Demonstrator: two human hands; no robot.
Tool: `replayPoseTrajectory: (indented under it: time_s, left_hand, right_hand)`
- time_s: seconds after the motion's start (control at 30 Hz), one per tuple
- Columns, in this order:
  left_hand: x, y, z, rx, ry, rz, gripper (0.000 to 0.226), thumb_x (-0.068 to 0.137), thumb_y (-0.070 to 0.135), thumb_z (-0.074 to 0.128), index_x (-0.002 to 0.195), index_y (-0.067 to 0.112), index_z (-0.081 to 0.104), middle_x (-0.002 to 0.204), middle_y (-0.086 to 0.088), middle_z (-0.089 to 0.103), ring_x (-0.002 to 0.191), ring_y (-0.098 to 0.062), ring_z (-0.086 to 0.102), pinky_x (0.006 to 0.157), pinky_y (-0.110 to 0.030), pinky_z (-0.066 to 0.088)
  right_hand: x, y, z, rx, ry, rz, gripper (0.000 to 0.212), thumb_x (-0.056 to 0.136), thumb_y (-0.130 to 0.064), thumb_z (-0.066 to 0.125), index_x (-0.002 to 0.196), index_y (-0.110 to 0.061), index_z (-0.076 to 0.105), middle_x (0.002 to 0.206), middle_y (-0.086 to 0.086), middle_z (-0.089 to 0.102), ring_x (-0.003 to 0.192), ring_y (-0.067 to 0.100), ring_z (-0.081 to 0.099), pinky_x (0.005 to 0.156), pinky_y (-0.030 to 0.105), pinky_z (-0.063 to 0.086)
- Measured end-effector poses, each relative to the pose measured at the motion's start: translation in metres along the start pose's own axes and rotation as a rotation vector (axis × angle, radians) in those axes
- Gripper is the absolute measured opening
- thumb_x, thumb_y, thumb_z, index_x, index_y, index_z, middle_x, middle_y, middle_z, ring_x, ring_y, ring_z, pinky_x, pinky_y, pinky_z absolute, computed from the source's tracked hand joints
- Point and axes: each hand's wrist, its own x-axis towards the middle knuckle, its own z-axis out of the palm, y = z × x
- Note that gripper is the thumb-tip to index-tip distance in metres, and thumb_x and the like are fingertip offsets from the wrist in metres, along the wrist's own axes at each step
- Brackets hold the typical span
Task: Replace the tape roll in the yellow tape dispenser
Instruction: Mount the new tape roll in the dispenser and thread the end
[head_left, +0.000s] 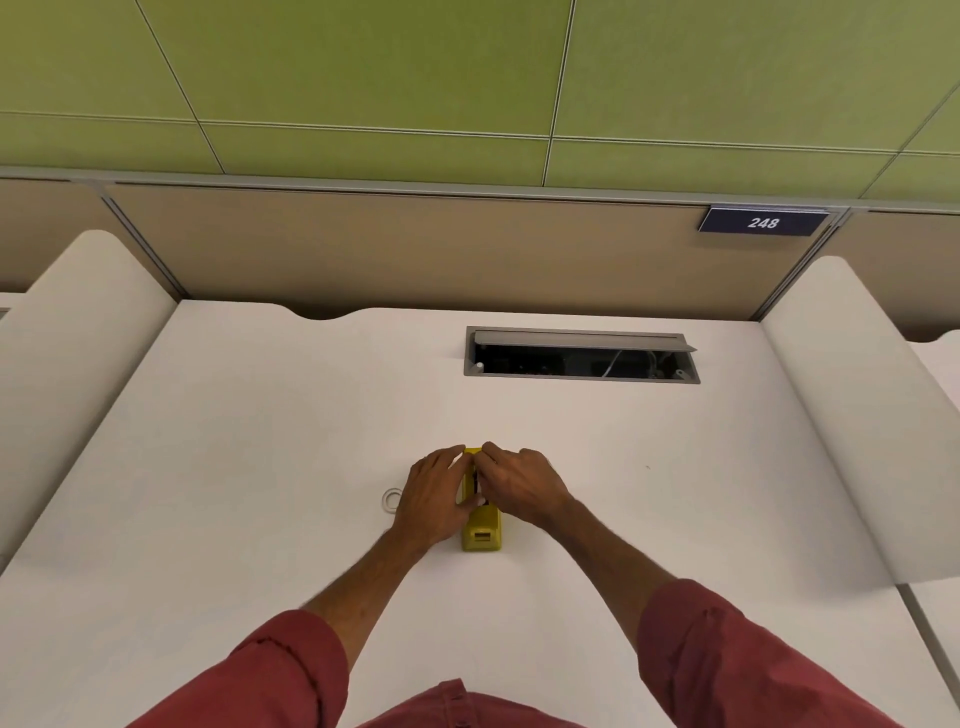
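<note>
The yellow tape dispenser (483, 532) stands on the white desk (260, 441), its long axis pointing away from me. My left hand (434, 499) clasps its left side and my right hand (522, 486) its right side, fingertips meeting over the far end. The hands hide the dispenser's middle; only a dark slot shows between them, and I cannot tell whether a roll sits inside. A small white ring, a tape roll or empty core (392, 500), lies flat on the desk just left of my left hand.
An open grey cable hatch (582, 356) with wires inside is sunk into the desk at the back. White rounded side dividers (852, 441) flank the desk, and a beige back panel carries a sign reading 248 (762, 222).
</note>
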Motion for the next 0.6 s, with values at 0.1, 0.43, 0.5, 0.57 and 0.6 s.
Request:
replayPoseTrajectory:
  time_s: [0.1, 0.43, 0.5, 0.57, 0.6]
  left_hand:
    - [-0.001, -0.001, 0.001, -0.033, 0.001, -0.008, 0.063, 0.106, 0.05, 0.059, 0.162, 0.026, 0.043, 0.172, 0.007, 0.039, 0.162, -0.015, 0.035, 0.134, -0.035, 0.028]
    - [0.001, 0.004, 0.0, 0.038, 0.045, -0.005, 0.06, 0.103, 0.05, 0.062, 0.157, 0.028, 0.049, 0.166, 0.009, 0.047, 0.157, -0.014, 0.04, 0.131, -0.032, 0.029]
    - [0.002, 0.006, -0.002, 0.069, 0.048, -0.003, 0.061, 0.102, 0.051, 0.06, 0.157, 0.028, 0.048, 0.165, 0.01, 0.048, 0.156, -0.013, 0.041, 0.131, -0.033, 0.03]
    - [0.002, 0.008, -0.002, 0.091, 0.043, -0.001, 0.061, 0.102, 0.053, 0.059, 0.157, 0.029, 0.047, 0.164, 0.011, 0.048, 0.156, -0.013, 0.041, 0.131, -0.034, 0.031]
    - [0.002, 0.009, -0.002, 0.093, 0.04, -0.001, 0.061, 0.102, 0.053, 0.059, 0.157, 0.029, 0.047, 0.163, 0.011, 0.048, 0.156, -0.013, 0.041, 0.131, -0.035, 0.031]
  right_hand:
    - [-0.002, 0.002, 0.003, -0.021, 0.017, 0.004, 0.033, 0.112, -0.029, 0.04, 0.126, -0.012, 0.064, 0.118, 0.003, 0.068, 0.083, 0.031, 0.07, 0.07, 0.04, 0.054]
    - [-0.01, 0.004, -0.006, -0.083, 0.14, -0.076, 0.017, 0.09, -0.026, 0.083, 0.102, -0.014, 0.081, 0.085, -0.003, 0.073, 0.047, 0.02, 0.064, 0.041, 0.028, 0.046]
    - [-0.011, 0.005, -0.004, -0.063, 0.119, -0.072, 0.017, 0.094, -0.021, 0.078, 0.107, -0.011, 0.08, 0.089, 0.001, 0.074, 0.049, 0.024, 0.065, 0.043, 0.03, 0.048]
    - [-0.01, 0.004, -0.003, -0.042, 0.096, -0.061, 0.022, 0.104, -0.018, 0.062, 0.12, -0.009, 0.075, 0.102, 0.004, 0.074, 0.06, 0.029, 0.069, 0.051, 0.035, 0.052]
    - [-0.01, 0.004, -0.001, -0.04, 0.085, -0.053, 0.026, 0.107, -0.017, 0.054, 0.125, -0.009, 0.072, 0.107, 0.005, 0.072, 0.066, 0.031, 0.07, 0.055, 0.037, 0.052]
